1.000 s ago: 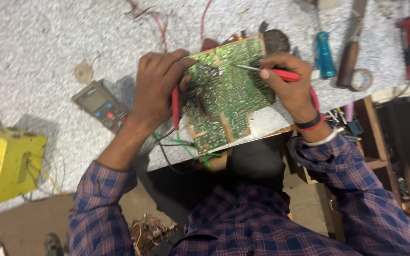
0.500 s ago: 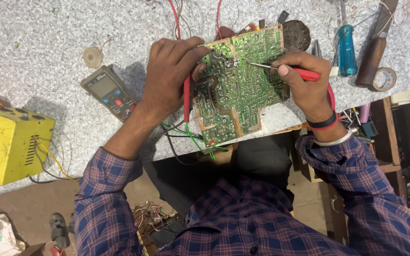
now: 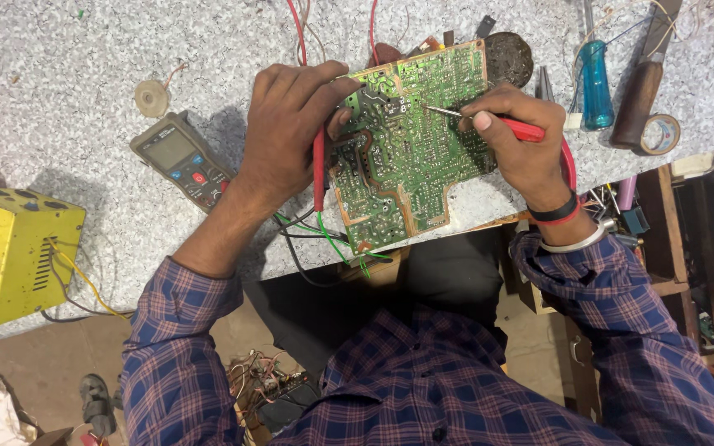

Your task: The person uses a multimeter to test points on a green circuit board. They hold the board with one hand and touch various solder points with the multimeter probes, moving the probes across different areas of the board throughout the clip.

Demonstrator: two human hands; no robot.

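Note:
A green circuit board (image 3: 411,153) lies solder side up on the speckled grey bench (image 3: 84,74). My left hand (image 3: 287,132) grips the board's left edge and holds a red test probe (image 3: 319,169) against it. My right hand (image 3: 514,136) pinches a second red probe (image 3: 522,130), its metal tip touching the board's upper middle. A grey multimeter (image 3: 182,159) with a screen and coloured buttons rests left of my left hand.
A yellow metal box (image 3: 14,252) with a yellow wire sits at the bench's left edge. A blue-handled screwdriver (image 3: 595,87), a wooden-handled tool (image 3: 640,95) and a tape roll (image 3: 661,134) lie at the right. A small round disc (image 3: 152,97) lies above the multimeter.
The view has shifted, so the board and hands sit higher and more to the right. My right hand's probe tip has moved slightly on the board. Both grips are unchanged.

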